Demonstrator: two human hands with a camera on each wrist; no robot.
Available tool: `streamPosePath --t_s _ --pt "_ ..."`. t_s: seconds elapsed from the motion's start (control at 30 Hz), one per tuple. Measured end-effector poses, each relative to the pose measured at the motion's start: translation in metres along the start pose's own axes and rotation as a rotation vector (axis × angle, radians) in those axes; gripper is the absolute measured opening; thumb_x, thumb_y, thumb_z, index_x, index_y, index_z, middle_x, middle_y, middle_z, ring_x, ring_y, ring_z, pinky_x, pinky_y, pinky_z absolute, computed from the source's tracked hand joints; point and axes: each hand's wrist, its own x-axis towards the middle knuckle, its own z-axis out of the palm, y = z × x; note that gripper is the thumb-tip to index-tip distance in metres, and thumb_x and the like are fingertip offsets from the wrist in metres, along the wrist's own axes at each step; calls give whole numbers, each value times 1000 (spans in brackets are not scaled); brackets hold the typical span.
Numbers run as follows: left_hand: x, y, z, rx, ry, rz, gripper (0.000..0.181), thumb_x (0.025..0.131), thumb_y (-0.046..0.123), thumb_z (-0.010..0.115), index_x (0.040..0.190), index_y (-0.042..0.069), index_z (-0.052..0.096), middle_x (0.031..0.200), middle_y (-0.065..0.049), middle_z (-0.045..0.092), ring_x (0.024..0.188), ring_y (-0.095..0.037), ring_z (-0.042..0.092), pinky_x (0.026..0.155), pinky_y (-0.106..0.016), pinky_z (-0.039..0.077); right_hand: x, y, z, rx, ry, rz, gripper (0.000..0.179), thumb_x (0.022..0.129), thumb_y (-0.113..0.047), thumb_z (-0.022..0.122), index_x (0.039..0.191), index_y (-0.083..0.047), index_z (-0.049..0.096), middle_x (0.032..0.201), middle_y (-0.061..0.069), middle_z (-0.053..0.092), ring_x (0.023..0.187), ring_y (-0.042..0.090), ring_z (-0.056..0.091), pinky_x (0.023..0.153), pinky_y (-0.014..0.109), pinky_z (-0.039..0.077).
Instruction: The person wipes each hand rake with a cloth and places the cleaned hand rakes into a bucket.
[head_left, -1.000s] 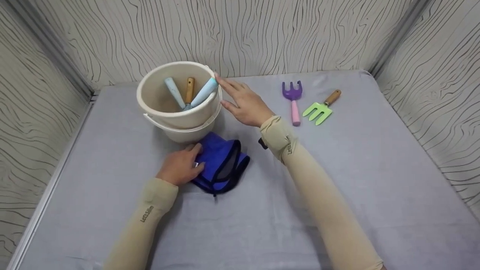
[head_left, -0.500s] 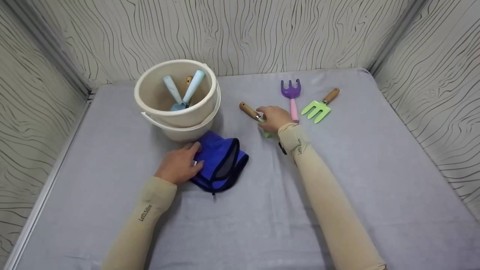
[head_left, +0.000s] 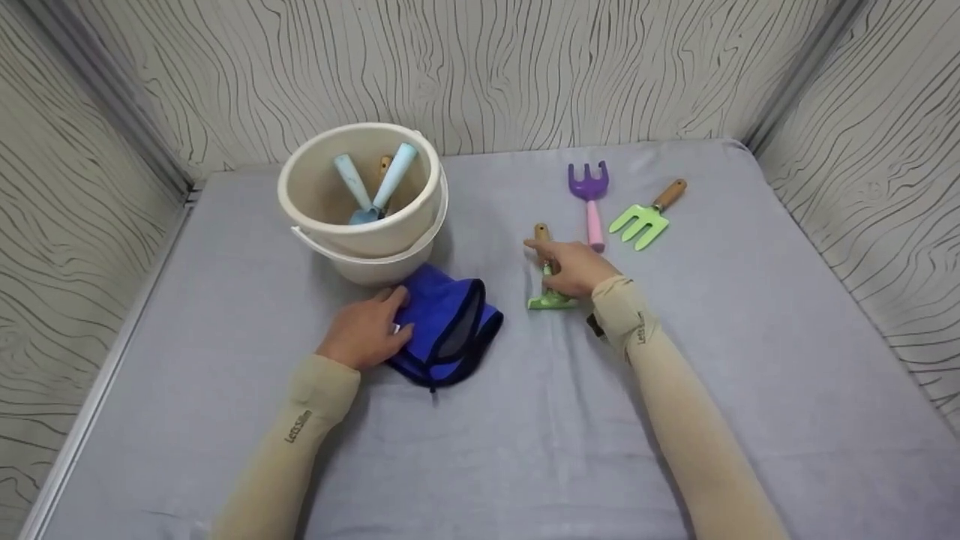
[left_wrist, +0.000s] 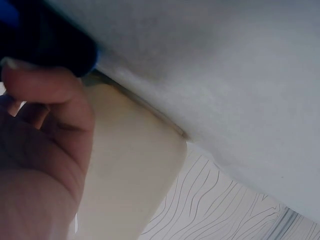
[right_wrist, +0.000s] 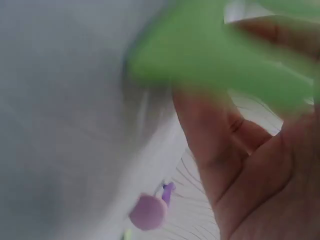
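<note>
My right hand [head_left: 577, 268] holds a garden tool with a light green head [head_left: 551, 301] and a wooden handle, over the cloth right of the blue pouch. The handle points toward the back wall. In the right wrist view the green head [right_wrist: 200, 55] is blurred; its exact kind is unclear. My left hand [head_left: 366, 330] rests on the left side of a blue fabric pouch [head_left: 435, 311] with black trim. The pouch lies against the front of a white bucket [head_left: 379, 238]. Inside the bucket stand two tools with light blue handles [head_left: 395, 175] and one with a wooden handle [head_left: 385, 165].
A purple hand fork with a pink handle [head_left: 594, 225] lies at the back right. Beside it is a green hand fork with a wooden handle [head_left: 641, 223]. Grey cloth [head_left: 712, 337] covers the table, and patterned panels [head_left: 510, 67] enclose the back and sides.
My right hand has left the bucket's rim, taken the green-headed tool and moved it toward me, turning its handle backward. One blue-handled tool stands steeper in the bucket. My left hand stays put.
</note>
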Motion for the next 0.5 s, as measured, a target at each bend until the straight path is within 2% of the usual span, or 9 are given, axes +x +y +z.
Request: streamPosePath --t_s 0.1,0.17,0.23,0.3,0.4,0.5 --pt "-1 -1 0 0 -4 -1 52 92 32 68 134 4 58 126 -16 67 104 -40 69 87 -56 54 -4 2 1 67 -12 -12 46 96 -7 57 142 -7 63 108 17 71 72 17 60 70 32 49" --pt "-1 -1 0 1 -6 -5 53 93 32 68 136 3 57 126 -16 67 105 -40 69 88 -56 54 -6 4 1 49 4 -21 38 98 -6 56 134 -7 69 106 17 72 81 20 64 76 37 52" --pt "-1 -1 0 -2 -8 -6 52 93 32 68 136 3 57 126 -15 67 105 -39 69 89 -55 54 -6 5 1 -14 36 -35 36 98 -2 57 130 -9 72 112 17 71 94 27 67 87 44 55" --pt "0 -1 -1 -4 -10 -6 52 93 32 68 135 4 57 126 -15 67 105 -39 69 89 -55 54 -6 6 3 -89 79 -36 37 96 1 60 127 -13 75 122 16 69 110 32 64 100 49 51" --pt "1 0 -1 -5 -5 0 50 93 32 68 133 4 58 124 -15 68 103 -39 69 88 -55 54 -6 9 3 -187 183 -80 31 91 4 67 112 -15 81 119 14 64 113 33 58 102 50 48" --pt "2 -1 -1 -4 5 5 50 92 31 68 133 4 58 124 -15 68 103 -39 69 87 -56 54 -6 11 2 -248 266 -144 19 85 1 77 96 -14 82 111 11 61 108 32 55 98 50 47"
